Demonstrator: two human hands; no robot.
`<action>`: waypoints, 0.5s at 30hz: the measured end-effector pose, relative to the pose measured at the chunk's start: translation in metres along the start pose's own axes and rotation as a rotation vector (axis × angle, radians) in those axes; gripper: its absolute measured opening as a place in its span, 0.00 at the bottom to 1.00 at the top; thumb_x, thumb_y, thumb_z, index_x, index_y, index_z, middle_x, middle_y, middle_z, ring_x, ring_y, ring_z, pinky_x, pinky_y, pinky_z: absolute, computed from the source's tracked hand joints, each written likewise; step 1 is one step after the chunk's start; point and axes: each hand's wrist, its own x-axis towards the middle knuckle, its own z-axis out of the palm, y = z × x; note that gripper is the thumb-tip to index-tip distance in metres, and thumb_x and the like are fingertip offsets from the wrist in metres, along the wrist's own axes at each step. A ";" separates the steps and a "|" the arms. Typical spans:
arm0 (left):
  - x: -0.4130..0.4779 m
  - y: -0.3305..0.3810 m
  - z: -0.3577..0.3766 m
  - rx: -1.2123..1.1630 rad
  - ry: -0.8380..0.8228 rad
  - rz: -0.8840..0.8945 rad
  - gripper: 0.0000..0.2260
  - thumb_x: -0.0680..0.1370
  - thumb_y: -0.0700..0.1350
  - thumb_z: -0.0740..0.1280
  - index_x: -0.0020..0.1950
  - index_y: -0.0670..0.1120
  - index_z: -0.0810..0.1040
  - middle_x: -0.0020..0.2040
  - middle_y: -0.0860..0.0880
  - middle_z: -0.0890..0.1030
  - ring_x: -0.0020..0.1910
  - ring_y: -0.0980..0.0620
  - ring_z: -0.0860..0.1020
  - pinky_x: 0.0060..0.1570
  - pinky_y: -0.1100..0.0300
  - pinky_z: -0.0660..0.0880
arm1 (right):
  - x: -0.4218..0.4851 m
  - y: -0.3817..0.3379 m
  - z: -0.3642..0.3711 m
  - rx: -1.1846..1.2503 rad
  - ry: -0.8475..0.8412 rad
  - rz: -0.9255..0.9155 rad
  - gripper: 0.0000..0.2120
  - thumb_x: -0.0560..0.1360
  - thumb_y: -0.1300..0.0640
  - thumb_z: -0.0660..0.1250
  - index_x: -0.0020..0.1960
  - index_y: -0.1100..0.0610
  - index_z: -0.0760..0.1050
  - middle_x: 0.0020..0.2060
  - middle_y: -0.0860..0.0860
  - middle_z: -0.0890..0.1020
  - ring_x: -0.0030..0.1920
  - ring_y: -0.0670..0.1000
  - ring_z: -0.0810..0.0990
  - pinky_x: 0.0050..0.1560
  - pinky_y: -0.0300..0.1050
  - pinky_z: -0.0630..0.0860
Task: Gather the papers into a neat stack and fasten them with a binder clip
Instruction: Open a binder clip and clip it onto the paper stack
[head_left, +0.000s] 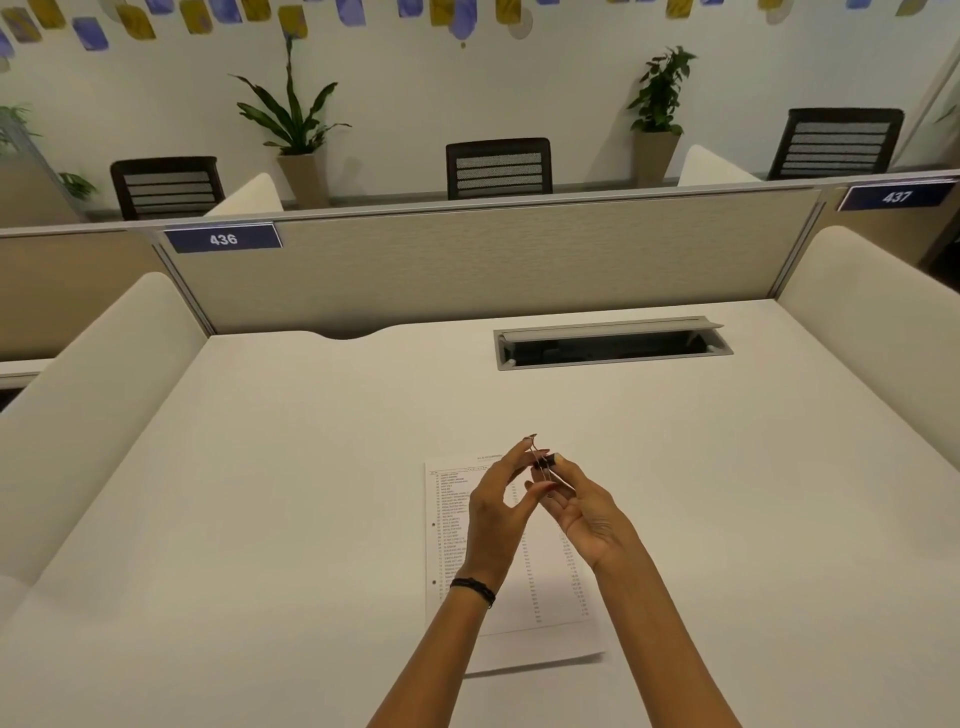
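A stack of printed white papers lies flat on the white desk, close to me at the centre. Both hands hover above the stack's far end. A small black binder clip with wire handles sits between them. My right hand pinches the clip's black body with thumb and fingers. My left hand pinches one wire handle with fingertips; a dark bracelet circles that wrist. The hands hide the upper middle of the top sheet.
An open cable tray is set into the desk at the far right. A beige partition with tags 436 and 437 closes the back. Padded cream dividers flank both sides. Chairs and plants stand beyond.
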 end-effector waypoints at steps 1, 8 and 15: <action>0.000 -0.001 0.000 0.009 -0.008 -0.003 0.23 0.73 0.43 0.70 0.66 0.54 0.68 0.59 0.64 0.75 0.60 0.63 0.75 0.62 0.68 0.70 | 0.000 0.001 0.000 -0.006 -0.013 0.005 0.07 0.74 0.60 0.66 0.50 0.62 0.79 0.42 0.58 0.83 0.42 0.52 0.84 0.46 0.45 0.81; 0.004 -0.008 -0.003 0.078 0.069 0.049 0.14 0.74 0.39 0.68 0.57 0.51 0.77 0.54 0.57 0.79 0.57 0.61 0.75 0.58 0.61 0.74 | 0.000 0.013 0.007 -0.082 -0.072 -0.012 0.07 0.73 0.61 0.67 0.48 0.64 0.79 0.42 0.59 0.83 0.45 0.54 0.83 0.48 0.45 0.81; 0.015 -0.001 -0.012 -0.097 0.077 -0.012 0.11 0.72 0.36 0.70 0.51 0.50 0.81 0.49 0.54 0.83 0.52 0.56 0.80 0.53 0.64 0.77 | 0.001 0.012 0.010 -0.187 -0.112 -0.078 0.13 0.73 0.59 0.67 0.55 0.64 0.77 0.46 0.59 0.82 0.47 0.54 0.83 0.51 0.46 0.80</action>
